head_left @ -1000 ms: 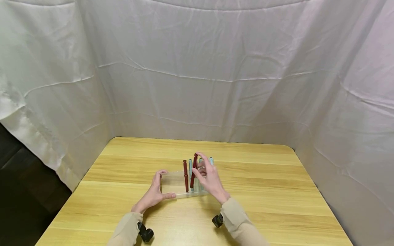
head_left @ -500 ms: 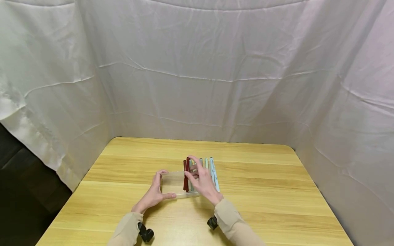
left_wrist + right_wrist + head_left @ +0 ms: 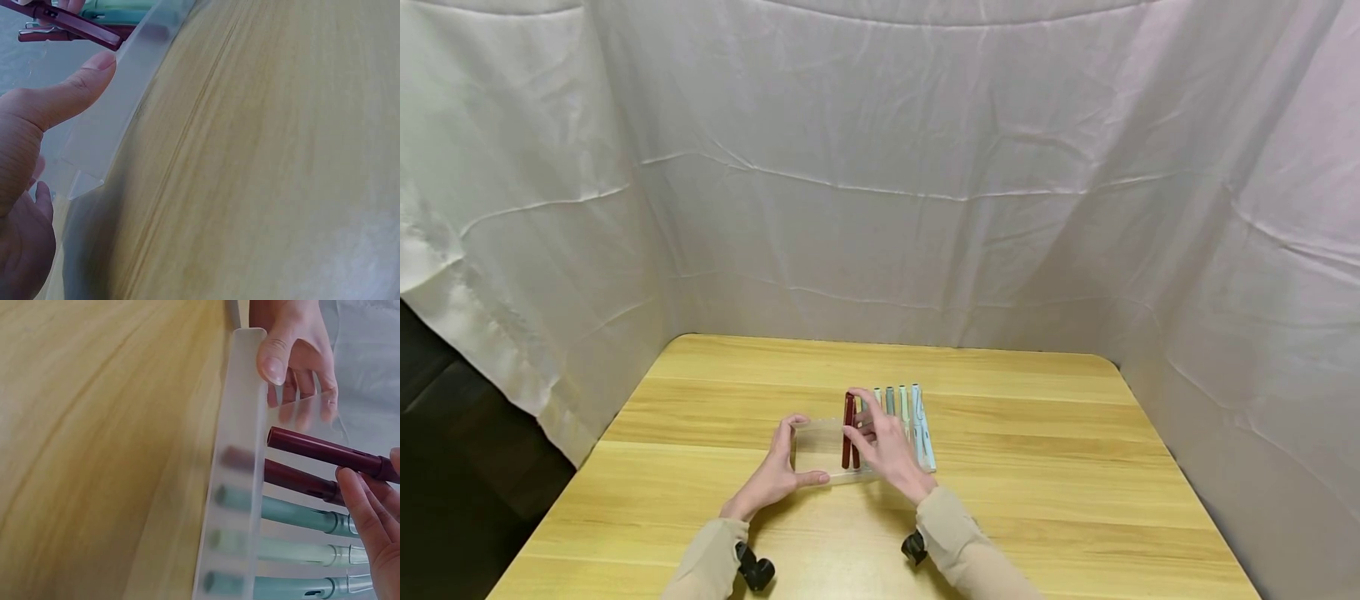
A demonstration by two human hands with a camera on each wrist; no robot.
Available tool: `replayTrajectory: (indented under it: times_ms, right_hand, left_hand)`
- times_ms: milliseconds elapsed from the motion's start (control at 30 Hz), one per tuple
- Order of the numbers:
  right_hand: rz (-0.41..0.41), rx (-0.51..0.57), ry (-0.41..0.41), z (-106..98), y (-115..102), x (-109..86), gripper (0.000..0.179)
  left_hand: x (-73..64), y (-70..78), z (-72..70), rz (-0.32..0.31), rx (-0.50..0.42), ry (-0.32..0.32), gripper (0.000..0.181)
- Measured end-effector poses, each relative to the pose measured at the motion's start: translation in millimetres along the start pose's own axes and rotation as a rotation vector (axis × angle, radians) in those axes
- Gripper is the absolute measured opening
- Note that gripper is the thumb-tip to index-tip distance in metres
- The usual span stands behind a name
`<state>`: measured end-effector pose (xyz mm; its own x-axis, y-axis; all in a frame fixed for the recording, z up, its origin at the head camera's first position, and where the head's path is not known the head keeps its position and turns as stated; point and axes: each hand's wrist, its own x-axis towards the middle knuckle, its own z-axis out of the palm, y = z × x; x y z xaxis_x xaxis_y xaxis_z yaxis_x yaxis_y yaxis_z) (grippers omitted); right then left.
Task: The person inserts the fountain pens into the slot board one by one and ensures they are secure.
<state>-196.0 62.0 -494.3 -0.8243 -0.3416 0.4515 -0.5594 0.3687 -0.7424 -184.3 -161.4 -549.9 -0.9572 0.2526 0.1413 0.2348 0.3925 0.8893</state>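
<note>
My left hand (image 3: 781, 467) grips the left end of a clear plastic tray (image 3: 240, 406), thumb on its near wall and fingers at the far side. My right hand (image 3: 887, 450) pinches a dark red pen (image 3: 325, 451) between thumb and fingers, over the tray. Just to the right of it lies a second dark red pen (image 3: 297, 478), its end behind the frosted wall. Further right in the row come a teal pen (image 3: 297, 514), a pale green pen (image 3: 297, 550) and another teal pen (image 3: 284, 587). Light blue pens (image 3: 917, 408) lie at the right end.
The tray rests on a wood-grain table (image 3: 1045, 467). Pale grey curtains (image 3: 880, 208) hang around the back and sides. Black cameras (image 3: 756, 573) are strapped at both wrists.
My right hand has carried the dark red pen leftwards and lowered it, from right of the other dark red pen to its left. The left hand and tray have stayed put.
</note>
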Motion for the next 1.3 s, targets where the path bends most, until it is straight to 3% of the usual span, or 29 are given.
replayTrajectory:
  times_ms: [433,733,1100,1300]
  right_hand:
    - [-0.032,-0.06,-0.033,6.8,4.4,-1.3,0.06]
    - [-0.039,-0.119,-0.044,9.7,3.4,-3.6,0.061]
    - [-0.041,-0.154,-0.039,12.4,3.8,-4.4,0.063]
    - [-0.081,-0.202,-0.024,11.8,3.5,-2.6,0.06]
  left_hand:
    - [-0.1,-0.5,0.0,-0.021,-0.008,-0.017,0.101]
    - [-0.9,-0.9,-0.1,0.0,-0.009,-0.013,0.101]
    - [-1.1,-0.2,-0.3,-0.002,-0.019,-0.014,0.1]
    - [-0.8,-0.6,-0.1,-0.004,-0.02,-0.012,0.1]
